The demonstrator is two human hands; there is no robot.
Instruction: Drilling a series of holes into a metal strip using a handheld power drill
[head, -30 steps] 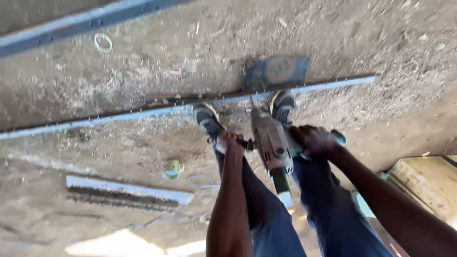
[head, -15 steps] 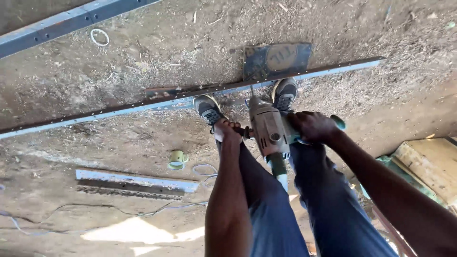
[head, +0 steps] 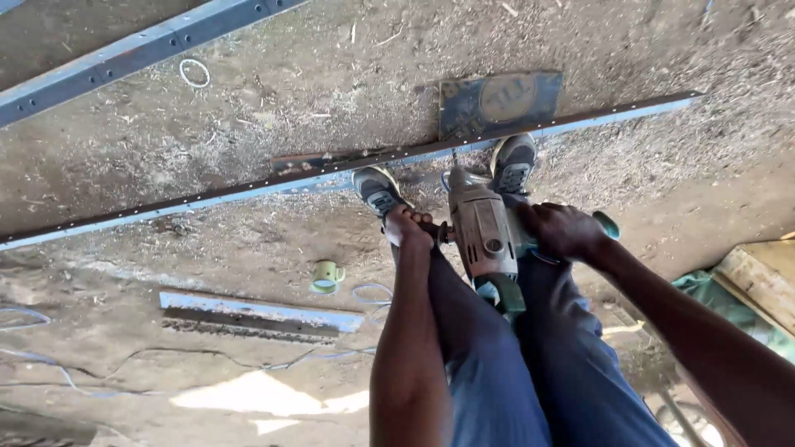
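Bare dirt ground [head: 273, 124] lies under me, dusty and strewn with wood chips and shavings. I stand with both shoes on a long blue metal bar [head: 207, 197] that runs across the ground from the left edge up toward the right edge. My left shoe [head: 378, 190] and right shoe [head: 513, 163] sit either side of the drill [head: 484, 232], which points straight down at the bar between my feet. My left hand [head: 407, 227] is wrapped tight around the drill's side handle, and my right hand [head: 561, 229] is closed around its rear grip. A dark flat metal plate [head: 499, 100] lies just beyond the bar, right behind my feet. A second blue bar [head: 141, 50] crosses the far left corner of the ground, with a small white ring [head: 195, 73] near it. On my near side a short blue bar piece [head: 261, 311] lies flat, with a small green cup [head: 328, 276] tipped on its side just beside it and thin cable [head: 368, 291] looping past. Wooden boards [head: 762, 281] and a green cloth [head: 712, 290] crowd the right edge. The ground between the two long bars stays open.
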